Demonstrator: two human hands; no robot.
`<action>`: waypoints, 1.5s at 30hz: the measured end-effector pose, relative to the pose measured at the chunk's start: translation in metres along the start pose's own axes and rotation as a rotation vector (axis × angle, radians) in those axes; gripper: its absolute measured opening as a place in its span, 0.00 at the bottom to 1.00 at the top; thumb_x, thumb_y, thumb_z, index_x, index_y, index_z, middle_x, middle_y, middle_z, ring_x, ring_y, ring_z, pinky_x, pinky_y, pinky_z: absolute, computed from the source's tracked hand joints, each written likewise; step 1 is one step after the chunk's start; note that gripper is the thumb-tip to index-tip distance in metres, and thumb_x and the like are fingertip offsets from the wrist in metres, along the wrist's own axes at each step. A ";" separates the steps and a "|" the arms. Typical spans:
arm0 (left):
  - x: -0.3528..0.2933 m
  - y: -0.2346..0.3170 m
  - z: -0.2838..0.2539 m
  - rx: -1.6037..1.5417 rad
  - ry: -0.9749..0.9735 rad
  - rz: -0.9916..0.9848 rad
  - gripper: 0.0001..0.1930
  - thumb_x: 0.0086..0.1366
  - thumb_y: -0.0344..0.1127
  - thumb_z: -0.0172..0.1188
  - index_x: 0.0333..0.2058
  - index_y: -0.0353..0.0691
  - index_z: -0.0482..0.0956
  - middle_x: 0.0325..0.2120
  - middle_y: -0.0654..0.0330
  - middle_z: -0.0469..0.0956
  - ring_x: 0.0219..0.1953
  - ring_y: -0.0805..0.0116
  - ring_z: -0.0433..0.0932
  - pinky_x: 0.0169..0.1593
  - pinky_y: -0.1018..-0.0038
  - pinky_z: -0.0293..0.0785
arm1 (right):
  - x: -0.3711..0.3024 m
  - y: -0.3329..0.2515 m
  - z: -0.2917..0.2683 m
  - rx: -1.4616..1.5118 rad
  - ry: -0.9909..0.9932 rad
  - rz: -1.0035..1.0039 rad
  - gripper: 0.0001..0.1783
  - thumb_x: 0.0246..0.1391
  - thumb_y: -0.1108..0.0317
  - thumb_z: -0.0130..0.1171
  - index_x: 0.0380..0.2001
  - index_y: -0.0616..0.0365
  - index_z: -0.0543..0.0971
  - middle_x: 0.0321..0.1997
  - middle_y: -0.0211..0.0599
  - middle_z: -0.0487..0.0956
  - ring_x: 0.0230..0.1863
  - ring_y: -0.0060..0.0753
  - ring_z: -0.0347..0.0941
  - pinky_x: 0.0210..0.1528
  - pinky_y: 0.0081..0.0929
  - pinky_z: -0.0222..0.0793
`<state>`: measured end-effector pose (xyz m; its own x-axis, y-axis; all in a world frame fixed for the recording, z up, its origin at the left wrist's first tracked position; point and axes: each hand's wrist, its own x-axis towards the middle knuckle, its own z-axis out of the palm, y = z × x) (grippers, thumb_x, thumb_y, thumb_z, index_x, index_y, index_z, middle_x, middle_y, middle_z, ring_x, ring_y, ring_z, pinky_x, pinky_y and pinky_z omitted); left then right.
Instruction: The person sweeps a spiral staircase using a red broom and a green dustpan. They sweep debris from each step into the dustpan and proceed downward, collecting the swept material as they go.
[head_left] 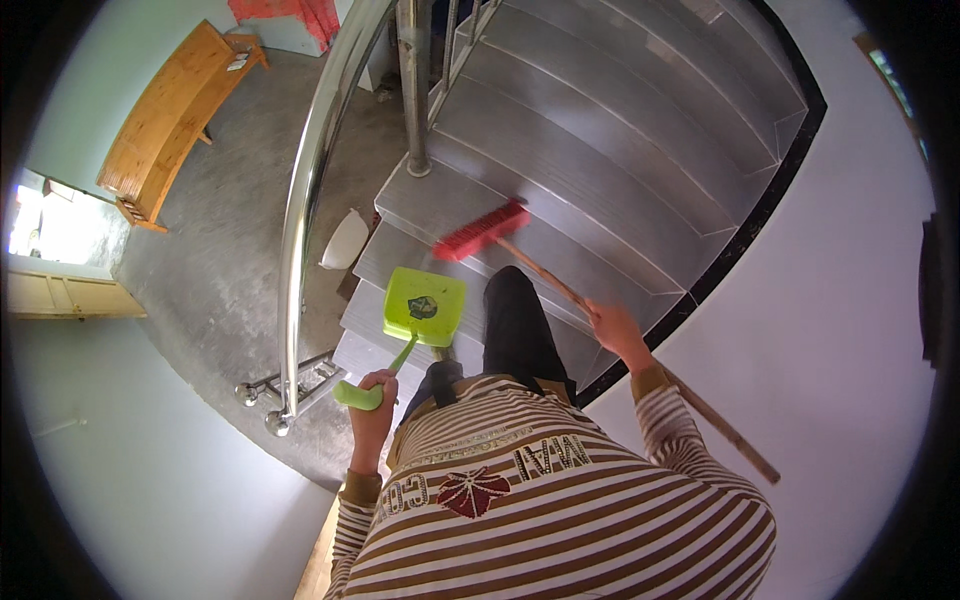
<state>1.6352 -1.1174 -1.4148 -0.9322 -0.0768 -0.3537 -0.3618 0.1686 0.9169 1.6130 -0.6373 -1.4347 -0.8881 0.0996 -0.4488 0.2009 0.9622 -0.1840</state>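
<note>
Green dustpan [425,305] in left hand [372,405] grip, right hand [615,335] clasping broom [480,232], stair edge below.

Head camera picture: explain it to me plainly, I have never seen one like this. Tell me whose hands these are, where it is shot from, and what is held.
No machine here: a person wears a wide fisheye camera on the head, looking down, so straight edges bend. The striped sleeves are the wearer's own. The left hand grips a green dustpan by its handle. The right hand holds a wooden-handled broom, its red bristles resting on a grey stair step. A shiny metal railing curves at left; a wooden bench stands on the floor below.
</note>
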 end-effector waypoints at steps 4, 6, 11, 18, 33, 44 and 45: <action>0.007 0.001 0.001 0.020 -0.021 0.064 0.02 0.64 0.26 0.60 0.32 0.35 0.78 0.37 0.58 0.82 0.29 0.77 0.75 0.34 0.77 0.73 | -0.058 -0.030 -0.039 0.052 0.050 0.058 0.22 0.63 0.65 0.50 0.60 0.45 0.72 0.39 0.50 0.81 0.41 0.59 0.77 0.42 0.53 0.72; 0.011 0.003 0.003 0.012 -0.043 0.103 0.03 0.65 0.27 0.59 0.32 0.34 0.78 0.38 0.58 0.82 0.29 0.77 0.75 0.33 0.77 0.73 | -0.066 -0.027 -0.031 0.137 0.115 0.021 0.23 0.64 0.64 0.49 0.62 0.44 0.72 0.39 0.50 0.81 0.41 0.58 0.77 0.42 0.54 0.72; 0.024 -0.002 0.002 -0.004 -0.150 0.064 0.04 0.65 0.28 0.60 0.33 0.34 0.78 0.39 0.58 0.82 0.29 0.77 0.75 0.34 0.77 0.73 | -0.019 -0.060 -0.004 0.150 0.095 0.081 0.24 0.65 0.61 0.46 0.63 0.42 0.71 0.40 0.49 0.81 0.41 0.58 0.77 0.41 0.53 0.72; 0.038 -0.006 0.004 0.087 -0.202 0.121 0.03 0.64 0.28 0.61 0.32 0.34 0.78 0.39 0.56 0.82 0.31 0.76 0.76 0.36 0.77 0.73 | -0.072 -0.054 0.025 0.211 0.086 0.272 0.23 0.65 0.59 0.47 0.63 0.35 0.71 0.41 0.51 0.82 0.43 0.61 0.78 0.42 0.55 0.73; 0.053 -0.007 0.027 0.120 -0.379 0.178 0.04 0.63 0.28 0.62 0.31 0.34 0.78 0.39 0.53 0.82 0.32 0.72 0.79 0.35 0.75 0.76 | -0.122 -0.044 0.038 0.039 0.069 0.662 0.25 0.63 0.60 0.53 0.63 0.35 0.68 0.36 0.49 0.83 0.41 0.55 0.81 0.41 0.53 0.76; 0.034 -0.011 0.071 0.130 -0.388 0.175 0.03 0.62 0.28 0.63 0.32 0.35 0.79 0.36 0.55 0.83 0.30 0.72 0.79 0.36 0.73 0.75 | -0.164 -0.019 0.010 -0.029 0.142 0.589 0.27 0.60 0.66 0.53 0.63 0.41 0.68 0.30 0.47 0.82 0.34 0.54 0.81 0.36 0.50 0.77; 0.031 -0.014 0.073 0.144 -0.386 0.168 0.03 0.62 0.28 0.63 0.31 0.35 0.79 0.36 0.54 0.83 0.30 0.71 0.79 0.37 0.73 0.75 | -0.162 -0.014 0.007 -0.053 0.173 0.578 0.27 0.60 0.68 0.52 0.63 0.43 0.68 0.28 0.46 0.81 0.32 0.53 0.81 0.35 0.49 0.77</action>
<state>1.6104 -1.0501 -1.4521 -0.9041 0.3315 -0.2697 -0.1769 0.2844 0.9423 1.7573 -0.6684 -1.3652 -0.6967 0.6453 -0.3134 0.6536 0.7510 0.0933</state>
